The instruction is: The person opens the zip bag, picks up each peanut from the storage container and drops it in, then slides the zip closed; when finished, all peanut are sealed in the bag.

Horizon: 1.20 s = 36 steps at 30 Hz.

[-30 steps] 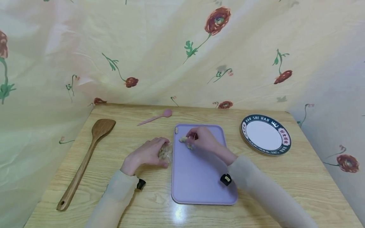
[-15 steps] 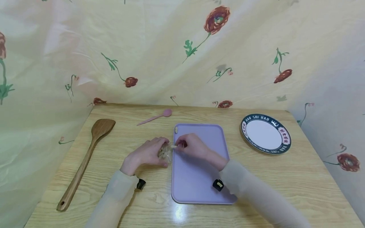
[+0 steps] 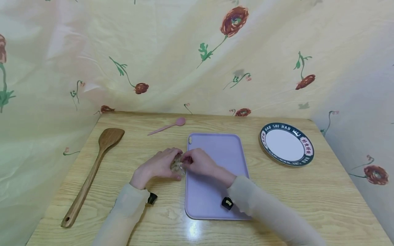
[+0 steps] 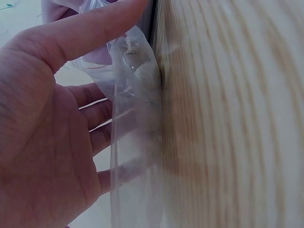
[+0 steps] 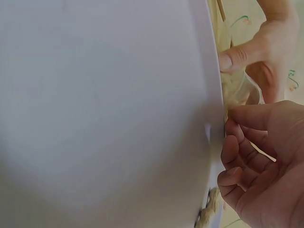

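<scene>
A clear plastic bag [image 3: 177,165] with several pale peanuts inside lies against the left edge of a lilac tray [image 3: 215,194]. Around the bag's mouth, the thumb and fingers of my left hand [image 3: 160,164] hold it. In the left wrist view the thumb crosses over the clear film [image 4: 135,142], with the fingers behind it. My right hand [image 3: 200,162] reaches over the tray's left rim, thumb and forefinger pinched together at the bag's mouth; the peanut between them is mostly hidden. One tan peanut [image 3: 190,140] sits in the tray's upper left corner.
A wooden spatula [image 3: 92,177] lies on the left, and a pink spoon [image 3: 167,126] lies behind the bag. At the back right stands a white plate [image 3: 286,145] with a dark lettered rim. Flowered cloth [image 3: 172,51] hangs behind the table and along its sides.
My right hand picked up pale peanuts from the tray's upper left and moved left over the rim to the bag's mouth. The left hand and bag stay in place.
</scene>
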{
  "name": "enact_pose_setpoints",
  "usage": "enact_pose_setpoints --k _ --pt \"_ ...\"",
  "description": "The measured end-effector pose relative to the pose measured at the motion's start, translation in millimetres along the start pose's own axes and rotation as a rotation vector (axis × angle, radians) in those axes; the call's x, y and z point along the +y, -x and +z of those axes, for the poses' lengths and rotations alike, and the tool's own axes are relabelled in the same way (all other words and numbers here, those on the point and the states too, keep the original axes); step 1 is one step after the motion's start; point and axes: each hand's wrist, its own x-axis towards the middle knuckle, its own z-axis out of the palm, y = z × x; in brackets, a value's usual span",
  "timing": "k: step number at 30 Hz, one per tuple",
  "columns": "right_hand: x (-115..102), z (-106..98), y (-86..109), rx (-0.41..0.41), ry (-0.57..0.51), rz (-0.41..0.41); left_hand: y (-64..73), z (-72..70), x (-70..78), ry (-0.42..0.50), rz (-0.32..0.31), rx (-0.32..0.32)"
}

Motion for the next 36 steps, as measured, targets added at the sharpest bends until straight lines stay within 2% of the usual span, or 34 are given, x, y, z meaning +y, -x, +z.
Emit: enact_pose_setpoints --k 8,15,20,30,36 --pt "-6 1 0.8 0.0 0.005 0.002 0.8 0.0 0.3 0.005 0.004 0.003" --pt "-3 -1 2.5 0.005 -0.018 -0.01 0.8 0.7 -0.3 -0.001 0.01 0.002" --pt "3 -13 4.2 0.032 -0.021 -0.012 0.3 0.2 0.2 -0.002 -0.001 0.005" --pt "21 -43 4.9 0.059 -0.047 0.072 0.0 -0.5 0.8 -0.002 -0.009 -0.003" --pt "34 -55 3.9 0.081 -0.026 0.103 0.6 -1.7 0.9 0.001 -0.01 -0.006"
